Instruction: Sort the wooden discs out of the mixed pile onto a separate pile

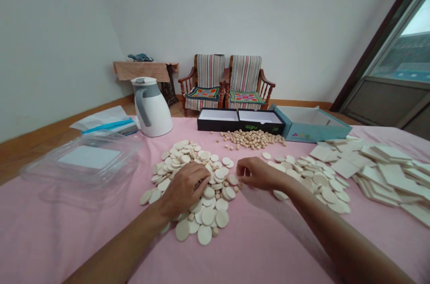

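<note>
A heap of pale round wooden discs point(188, 158) lies on the pink cloth point(242, 248) in front of me. My left hand point(184, 189) rests on top of this heap, fingers curled down onto the discs. My right hand point(257, 173) sits just right of the heap, fingers pinched together near a disc at the heap's edge; what it holds is hidden. A second pile of discs point(316, 181) lies under and beyond my right wrist.
Small wooden beads point(250, 138) lie behind the discs. Square wooden tiles point(379, 167) spread at the right. A black box point(240, 120), a teal box point(312, 125), a white kettle point(152, 107) and a clear plastic container point(83, 163) stand around. Two striped chairs point(225, 81) stand by the wall.
</note>
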A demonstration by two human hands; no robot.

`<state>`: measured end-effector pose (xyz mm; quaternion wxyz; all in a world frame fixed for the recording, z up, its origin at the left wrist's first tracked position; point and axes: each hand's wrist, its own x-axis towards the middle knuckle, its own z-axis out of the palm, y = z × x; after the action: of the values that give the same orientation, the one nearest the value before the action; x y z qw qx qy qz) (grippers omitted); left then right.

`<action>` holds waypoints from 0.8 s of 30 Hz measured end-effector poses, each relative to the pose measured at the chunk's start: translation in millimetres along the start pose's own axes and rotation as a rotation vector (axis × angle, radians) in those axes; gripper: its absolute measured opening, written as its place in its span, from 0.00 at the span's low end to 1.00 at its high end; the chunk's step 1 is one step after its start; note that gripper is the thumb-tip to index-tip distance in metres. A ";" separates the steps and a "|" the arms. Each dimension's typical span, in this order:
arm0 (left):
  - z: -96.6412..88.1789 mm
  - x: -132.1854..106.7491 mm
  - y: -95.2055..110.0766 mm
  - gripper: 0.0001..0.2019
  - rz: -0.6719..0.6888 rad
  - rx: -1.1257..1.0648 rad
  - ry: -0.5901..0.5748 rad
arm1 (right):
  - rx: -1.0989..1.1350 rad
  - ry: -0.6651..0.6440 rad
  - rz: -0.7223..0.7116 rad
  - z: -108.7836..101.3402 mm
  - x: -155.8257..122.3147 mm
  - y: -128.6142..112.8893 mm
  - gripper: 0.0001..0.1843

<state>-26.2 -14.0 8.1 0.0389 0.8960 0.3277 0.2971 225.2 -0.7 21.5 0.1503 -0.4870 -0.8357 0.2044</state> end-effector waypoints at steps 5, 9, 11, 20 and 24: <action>0.3 0.7 0.3 0.08 -0.008 0.000 -0.001 | -0.041 -0.027 0.048 17.5 -7.5 -13.9 0.06; 1.2 1.0 -0.7 0.07 -0.012 -0.006 -0.010 | -0.083 0.057 0.091 13.5 0.7 2.8 0.09; 2.0 0.7 -1.6 0.08 -0.011 -0.009 -0.011 | -0.120 0.201 0.157 9.2 5.9 16.0 0.10; 1.7 2.0 0.3 0.08 -0.009 -0.003 -0.009 | -0.030 0.378 -0.158 27.2 16.0 26.8 0.21; 2.4 1.9 0.2 0.08 -0.011 0.012 -0.005 | -0.186 0.181 -0.250 45.1 19.6 16.9 0.27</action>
<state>-23.5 -12.7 7.2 0.0359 0.8951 0.3346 0.2924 208.2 15.2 -25.0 0.2034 -0.4073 -0.8882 0.0613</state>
